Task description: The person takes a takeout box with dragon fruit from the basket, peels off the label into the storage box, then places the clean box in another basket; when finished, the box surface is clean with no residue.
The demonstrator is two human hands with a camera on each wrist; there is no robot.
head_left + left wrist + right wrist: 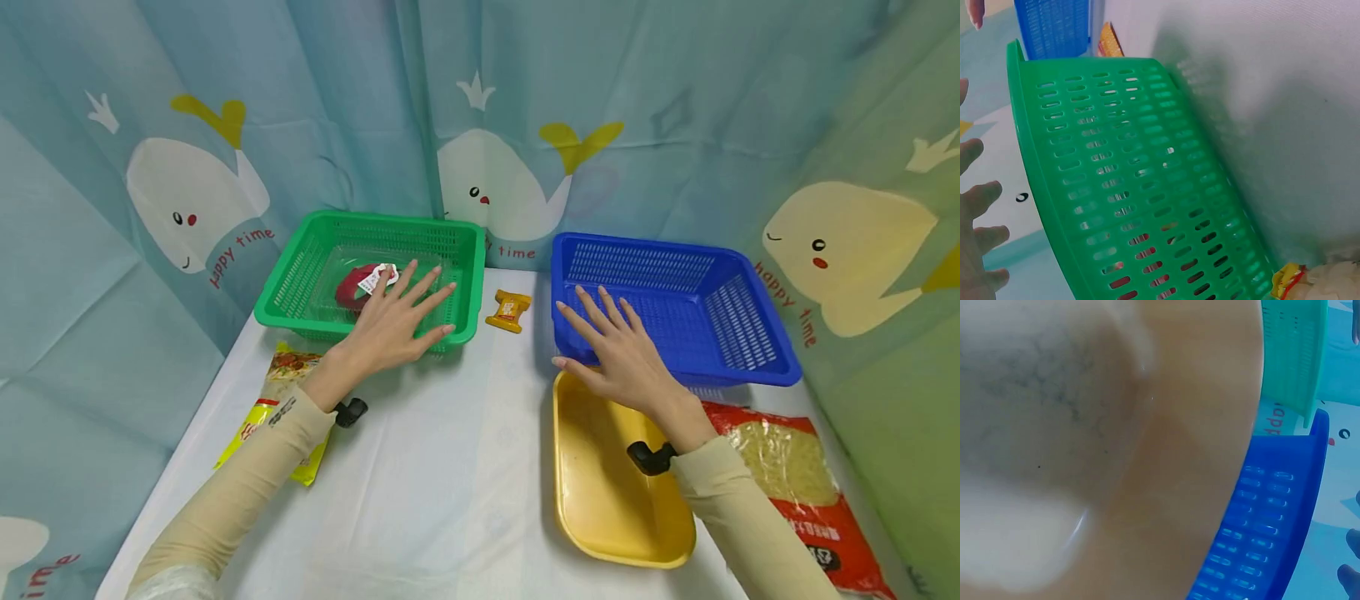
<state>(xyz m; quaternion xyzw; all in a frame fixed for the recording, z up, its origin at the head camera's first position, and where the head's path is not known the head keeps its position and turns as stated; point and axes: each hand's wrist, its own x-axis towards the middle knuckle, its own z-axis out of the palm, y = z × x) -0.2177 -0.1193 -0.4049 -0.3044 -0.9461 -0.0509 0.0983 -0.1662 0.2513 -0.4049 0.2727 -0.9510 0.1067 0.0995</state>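
Green basket (405,235) stands on the far left of the white worktop (442,500), beneath the left hand (386,325), and blue basket (660,329) stands on the far right, its near left corner under the right hand (626,362). Red lettering on the curtain (375,108) reads "happy time" in full at left and right; in the middle "time" is legible. White characters mark the red bag (840,533) at the near right, but they are too small to read, as is the print on the white label (377,279) inside the green basket. Both hands are empty, fingers straight and spread, hanging over the baskets' near sides. One yellow tray (607,492) sits on the near side of the blue basket, left of the red bag and partly below the right hand. Counted up, there are two baskets, one tray, one clear box (322,292) with a red item (349,289) in the green basket, one small golden packet (509,311) between the baskets, one red bag, and one yellow bag (291,363) partly hidden by the left forearm.
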